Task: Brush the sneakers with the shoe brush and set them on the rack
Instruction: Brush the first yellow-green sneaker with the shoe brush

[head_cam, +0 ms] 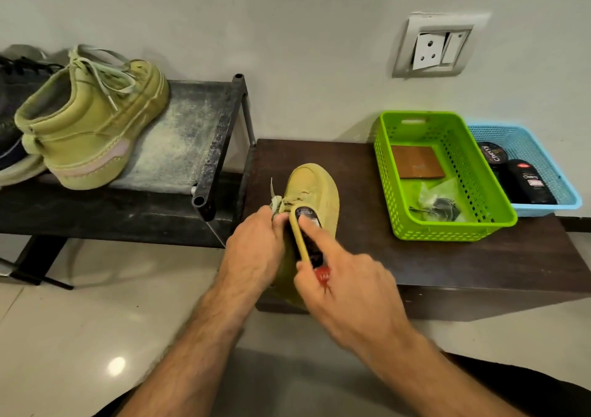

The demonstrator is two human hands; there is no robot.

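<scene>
One green sneaker already sits on the rack, its toe pointing to the wall. So that one looks done. The other sneaker is on the dark bench, just right of the rack. It lies long-ways away from the person, toe to the wall and heel near the body. The left hand holds it by the laces, fingers closed on the top. The right hand grips the shoe brush, fingers wrapped around it, and the brush lies along the shoe. I think this sneaker is being brushed now. It is not yet on the rack beside the first one.
</scene>
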